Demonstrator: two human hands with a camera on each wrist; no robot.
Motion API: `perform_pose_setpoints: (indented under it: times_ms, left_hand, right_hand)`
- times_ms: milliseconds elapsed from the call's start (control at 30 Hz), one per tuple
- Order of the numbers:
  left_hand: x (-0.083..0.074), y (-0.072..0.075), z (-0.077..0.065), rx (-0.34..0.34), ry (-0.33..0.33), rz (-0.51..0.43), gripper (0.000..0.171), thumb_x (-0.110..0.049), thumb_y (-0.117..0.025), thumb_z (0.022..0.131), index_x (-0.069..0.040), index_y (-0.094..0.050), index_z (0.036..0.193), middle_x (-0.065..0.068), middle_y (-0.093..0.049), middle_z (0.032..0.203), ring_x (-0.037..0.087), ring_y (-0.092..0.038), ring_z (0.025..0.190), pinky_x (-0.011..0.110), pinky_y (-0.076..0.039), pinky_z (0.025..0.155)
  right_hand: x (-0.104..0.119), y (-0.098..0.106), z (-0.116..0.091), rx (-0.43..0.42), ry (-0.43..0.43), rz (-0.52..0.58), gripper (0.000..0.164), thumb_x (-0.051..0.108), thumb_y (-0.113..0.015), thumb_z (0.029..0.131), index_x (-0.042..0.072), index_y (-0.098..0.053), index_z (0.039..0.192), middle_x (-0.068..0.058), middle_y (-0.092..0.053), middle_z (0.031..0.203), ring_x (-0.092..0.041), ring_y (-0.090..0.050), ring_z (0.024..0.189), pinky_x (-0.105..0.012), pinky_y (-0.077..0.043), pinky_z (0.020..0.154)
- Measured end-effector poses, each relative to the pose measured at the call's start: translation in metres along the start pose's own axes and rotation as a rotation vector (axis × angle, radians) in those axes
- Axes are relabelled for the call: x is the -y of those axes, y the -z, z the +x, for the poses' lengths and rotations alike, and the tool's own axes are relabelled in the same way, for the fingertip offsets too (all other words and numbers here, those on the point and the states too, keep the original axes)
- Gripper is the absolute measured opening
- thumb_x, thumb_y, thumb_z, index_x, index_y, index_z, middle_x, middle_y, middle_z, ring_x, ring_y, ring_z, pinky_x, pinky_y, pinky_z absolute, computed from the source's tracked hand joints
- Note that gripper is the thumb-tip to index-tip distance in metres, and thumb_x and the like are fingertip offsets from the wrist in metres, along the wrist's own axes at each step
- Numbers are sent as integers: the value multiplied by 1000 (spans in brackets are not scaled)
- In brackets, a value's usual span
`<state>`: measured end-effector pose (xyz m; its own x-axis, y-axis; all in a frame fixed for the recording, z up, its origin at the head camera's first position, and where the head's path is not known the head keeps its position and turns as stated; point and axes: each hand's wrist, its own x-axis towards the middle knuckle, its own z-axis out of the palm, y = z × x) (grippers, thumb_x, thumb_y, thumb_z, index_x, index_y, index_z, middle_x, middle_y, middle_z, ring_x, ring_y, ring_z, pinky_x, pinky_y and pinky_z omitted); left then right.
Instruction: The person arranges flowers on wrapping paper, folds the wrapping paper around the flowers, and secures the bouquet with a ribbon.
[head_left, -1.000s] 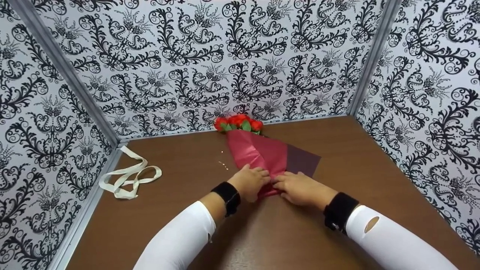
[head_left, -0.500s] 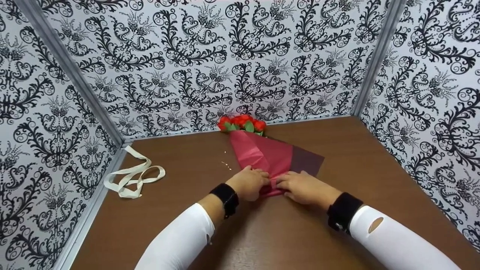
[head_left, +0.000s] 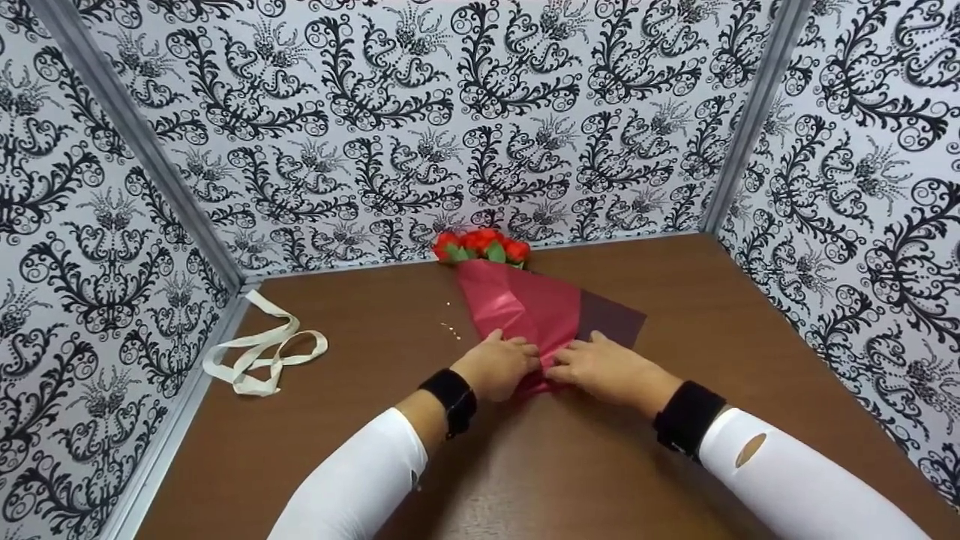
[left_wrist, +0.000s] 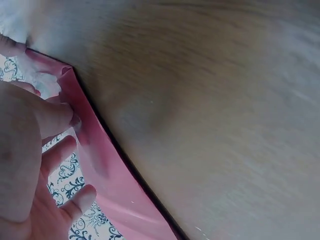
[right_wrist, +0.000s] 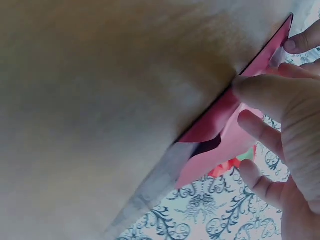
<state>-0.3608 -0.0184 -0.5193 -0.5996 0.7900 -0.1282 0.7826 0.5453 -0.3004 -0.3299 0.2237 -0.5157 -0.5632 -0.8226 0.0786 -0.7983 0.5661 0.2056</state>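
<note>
A bouquet of red artificial-looking flowers (head_left: 484, 241) with green leaves lies at the table's back, partly covered by red wrapping paper (head_left: 547, 300). A dark maroon flap (head_left: 611, 319) of the paper spreads to the right. At the lower, narrow end, my left hand (head_left: 499, 367) pinches the gathered paper from the left. Opposite it, my right hand (head_left: 615, 375) pinches the paper from the right, its fingertips close to the left ones. Both wrist views show a thumb against the red paper (left_wrist: 107, 165), other fingers apart from it. The stems are hidden.
A loose cream ribbon (head_left: 259, 360) lies in loops on the brown table (head_left: 360, 330), at the left. Small pale crumbs (head_left: 450, 328) lie left of the bouquet. Patterned panels (head_left: 495, 120) stand behind and on both sides.
My right hand has shifted slightly left, and its fingers have bunched the lower paper closer to my left hand. The left hand stays nearly in place; the view has shifted slightly.
</note>
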Motion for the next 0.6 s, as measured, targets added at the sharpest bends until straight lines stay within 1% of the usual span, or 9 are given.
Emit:
perform_pose_setpoints:
  times_ms: [133, 233, 400, 467, 600]
  left_hand:
    - [0, 1, -1, 37, 17, -28, 57, -26, -66, 99, -32, -55, 154, -10, -52, 162, 18, -46, 152, 58, -38, 121]
    - [1, 1, -2, 29, 11, -33, 57, -26, -66, 99, -36, -55, 154, -12, -52, 162, 17, -46, 152, 57, -38, 120]
    - [4, 1, -5, -4, -3, -17, 50, -25, -66, 99, -40, -62, 147, -15, -57, 157, 15, -51, 146, 51, -43, 110]
    - [4, 1, -6, -7, -6, -20, 51, -24, -67, 98, -40, -62, 146, -15, -57, 157, 15, -52, 145, 50, -43, 107]
    - [5, 0, -7, -11, -10, -24, 50, -22, -67, 98, -40, -63, 144, -14, -57, 156, 16, -52, 144, 51, -44, 107]
  right_hand:
    - [3, 0, 6, 21, 25, -80, 27, 28, -67, 104, 30, -68, 131, -1, -72, 131, -32, -69, 121, -72, -55, 94]
    - [6, 1, 8, 42, 29, -111, 26, 28, -67, 104, 30, -68, 130, -3, -72, 130, -32, -69, 119, -73, -54, 95]
    - [6, 2, 7, 74, -2, -169, 41, 22, -70, 102, 34, -64, 140, -3, -71, 132, -31, -67, 121, -72, -54, 96]
    - [5, 2, 5, 86, -6, -185, 43, 22, -70, 102, 33, -62, 143, -4, -70, 132, -31, -66, 121, -71, -54, 97]
    - [2, 0, 2, 103, -20, -169, 31, 23, -65, 105, 28, -65, 135, -4, -69, 131, -32, -66, 121, -70, -54, 97]
